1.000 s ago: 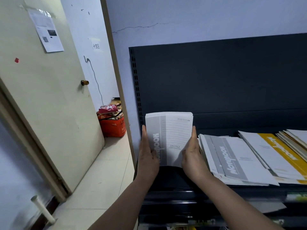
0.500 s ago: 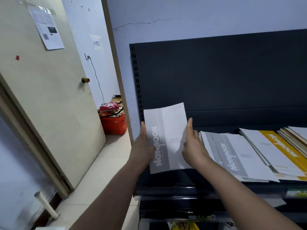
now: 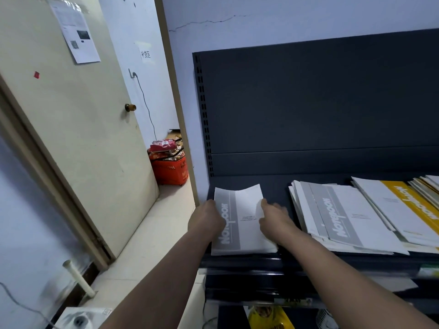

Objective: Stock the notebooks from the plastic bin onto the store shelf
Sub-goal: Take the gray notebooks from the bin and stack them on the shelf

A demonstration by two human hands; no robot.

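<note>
A grey-and-white notebook [image 3: 242,224] lies flat at the left end of the dark store shelf [image 3: 275,186]. My left hand [image 3: 206,222] holds its left edge and my right hand [image 3: 275,219] holds its right edge, fingers curled round the cover. To the right lies a fanned pile of grey-and-white notebooks [image 3: 337,214], then yellow-and-white notebooks [image 3: 408,205]. The plastic bin is out of view.
The shelf's dark back panel [image 3: 308,103] rises behind. An open doorway on the left shows a cream door [image 3: 71,138] and a red basket [image 3: 169,169] of goods on the floor. Lower shelves [image 3: 261,281] sit below.
The notebook was held upright between both hands; it has come down and now lies flat on the shelf's left end, with both hands still at its edges.
</note>
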